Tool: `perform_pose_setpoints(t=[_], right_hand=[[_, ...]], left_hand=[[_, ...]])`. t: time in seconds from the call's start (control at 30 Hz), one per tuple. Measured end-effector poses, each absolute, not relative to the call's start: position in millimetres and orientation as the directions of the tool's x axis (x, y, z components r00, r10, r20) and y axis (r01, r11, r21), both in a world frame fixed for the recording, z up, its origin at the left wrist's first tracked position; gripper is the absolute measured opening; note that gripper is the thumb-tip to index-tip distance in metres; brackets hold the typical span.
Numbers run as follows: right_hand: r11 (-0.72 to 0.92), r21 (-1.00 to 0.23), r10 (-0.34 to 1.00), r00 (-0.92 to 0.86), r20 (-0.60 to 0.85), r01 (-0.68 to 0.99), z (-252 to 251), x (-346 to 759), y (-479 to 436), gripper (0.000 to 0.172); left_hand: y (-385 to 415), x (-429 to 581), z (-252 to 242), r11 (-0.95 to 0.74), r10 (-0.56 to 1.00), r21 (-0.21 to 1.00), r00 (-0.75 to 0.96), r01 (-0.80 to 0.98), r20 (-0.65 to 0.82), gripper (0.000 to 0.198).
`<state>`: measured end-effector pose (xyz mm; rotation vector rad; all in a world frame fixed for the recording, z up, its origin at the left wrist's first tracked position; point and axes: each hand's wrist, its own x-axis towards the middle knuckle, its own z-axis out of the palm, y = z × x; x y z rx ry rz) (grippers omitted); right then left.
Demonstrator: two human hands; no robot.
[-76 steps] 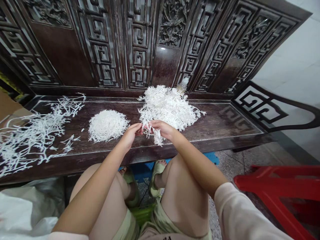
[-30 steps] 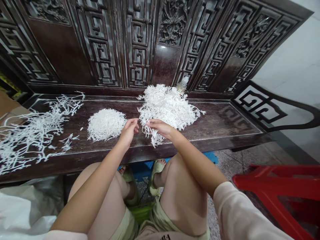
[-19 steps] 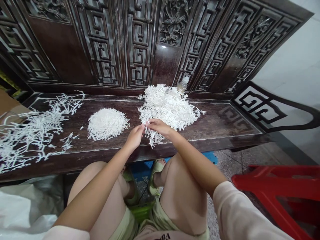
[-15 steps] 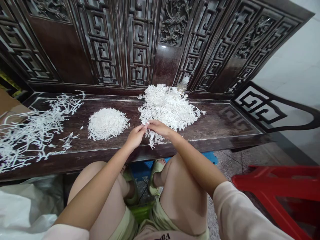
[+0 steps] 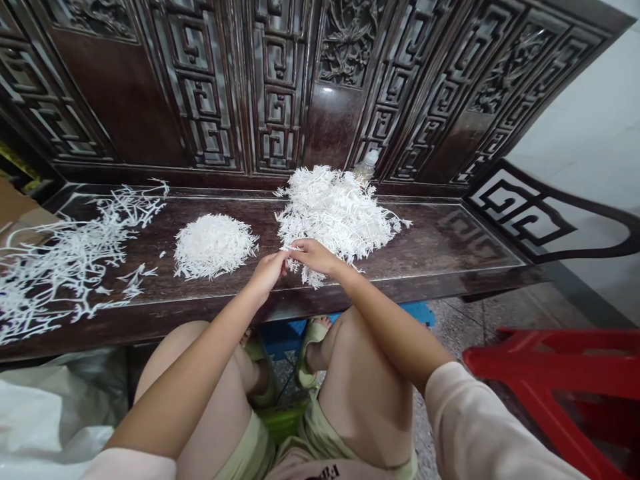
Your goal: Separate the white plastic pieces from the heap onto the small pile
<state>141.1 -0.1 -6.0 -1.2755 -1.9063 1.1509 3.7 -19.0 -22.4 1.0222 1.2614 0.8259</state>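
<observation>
Left hand (image 5: 269, 272) and right hand (image 5: 316, 257) meet, fingertips pinching a slender white piece (image 5: 291, 248) above a smooth, dark wooden bench (image 5: 450, 243), before a spiky, matte white heap (image 5: 333, 210); behind, a glossy carved backrest (image 5: 333, 117).

I sit in even, cool, moderate indoor light, with one small white glare spot high on the glossy backrest (image 5: 140, 100). The polished seat (image 5: 430, 250) throws back a dull reflection at its right end. The white piles (image 5: 215, 245) shine so brightly that their strands merge, while the space beneath the seat sinks into shadow. Where my left hand (image 5: 269, 272) meets my right hand (image 5: 316, 255), the fine detail of the white strand (image 5: 291, 248) smears softly. The wide lens stretches my near sleeve (image 5: 475, 413) and the red stool (image 5: 555, 360) towards the edges.
</observation>
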Motion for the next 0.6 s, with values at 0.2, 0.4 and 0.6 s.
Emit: perform_pose_setpoints(t=[0.2,0.4,0.6], right_hand=[[0.037,-0.928,0.946,-0.311,-0.087,0.372,-8.8,145.3,0.1,0.024],[0.003,-0.93,0.923,-0.36,-0.14,0.368,-9.5,145.8,-0.3,0.022],[0.062,-0.934,0.92,-0.382,-0.082,0.351,-13.5,143.4,0.1,0.023]], left_hand=[[-18.4,1.9,-23.1,0.344,0.919,0.938,0.19,0.044,-0.346,0.036],[-18.4,4.3,-26.5,0.323,0.931,0.946,0.171,0.017,-0.321,0.027],[-13.0,2.7,-29.1,0.57,0.799,0.818,0.286,-0.077,-0.529,0.03]])
